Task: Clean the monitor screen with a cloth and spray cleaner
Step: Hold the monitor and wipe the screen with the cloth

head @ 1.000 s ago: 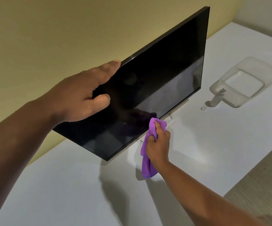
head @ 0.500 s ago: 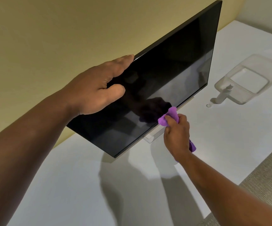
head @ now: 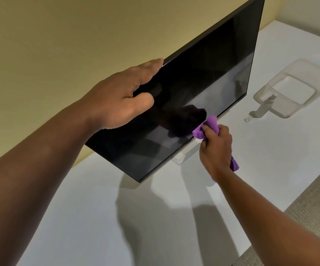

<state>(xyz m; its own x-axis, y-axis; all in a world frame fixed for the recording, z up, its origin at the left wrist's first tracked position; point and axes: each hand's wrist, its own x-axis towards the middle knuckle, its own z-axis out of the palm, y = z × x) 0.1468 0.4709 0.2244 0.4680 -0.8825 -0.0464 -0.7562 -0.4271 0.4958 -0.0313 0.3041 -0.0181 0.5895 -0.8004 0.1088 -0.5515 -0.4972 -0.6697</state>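
Note:
A black monitor stands tilted on a white table, its dark screen reflecting the room. My left hand grips the monitor's top edge, fingers behind it and thumb on the screen. My right hand holds a bunched purple cloth against the lower edge of the screen; the cloth's tail hangs out below my wrist. The monitor's pale stand shows under the screen. A small white spray bottle stands at the right, its cap lying beside it.
A clear plastic tray sits on the table behind the spray bottle. A yellow wall runs behind the monitor. The table's front edge meets grey carpet at the lower right.
My right hand has slid the cloth rightward along the screen's bottom edge. My left hand has kept its grip on the top edge. The camera has shifted, so the monitor sits higher in view.

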